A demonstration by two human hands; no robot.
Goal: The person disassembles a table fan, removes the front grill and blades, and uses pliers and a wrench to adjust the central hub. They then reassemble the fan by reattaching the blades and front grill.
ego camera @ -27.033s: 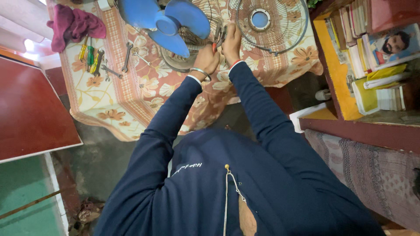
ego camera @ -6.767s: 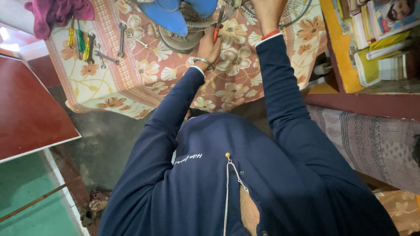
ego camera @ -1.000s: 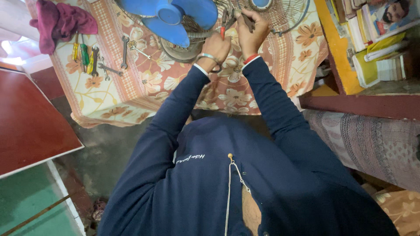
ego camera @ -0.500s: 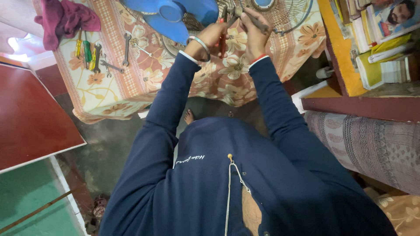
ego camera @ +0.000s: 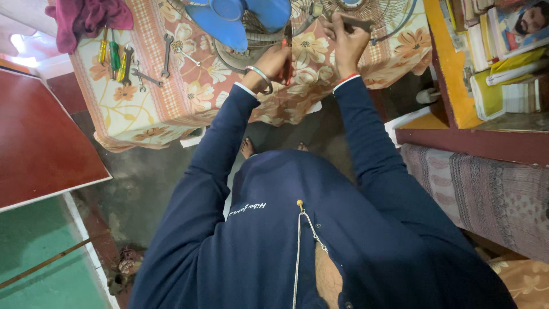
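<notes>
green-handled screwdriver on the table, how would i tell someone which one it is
Start at the table with the floral cloth and go to its far left corner, just below the maroon rag. A row of hand tools lies there: the green-handled screwdriver sits between a yellow-handled screwdriver and bare metal spanners. It is the only green one.

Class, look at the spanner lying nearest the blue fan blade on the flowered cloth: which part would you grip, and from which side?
Grip the spanner by its slim middle shank, coming straight down from above with fingers either side. It lies flat and slanted on the tablecloth, with bare cloth around the shank; its far end lies close to the blue fan blade.
</notes>
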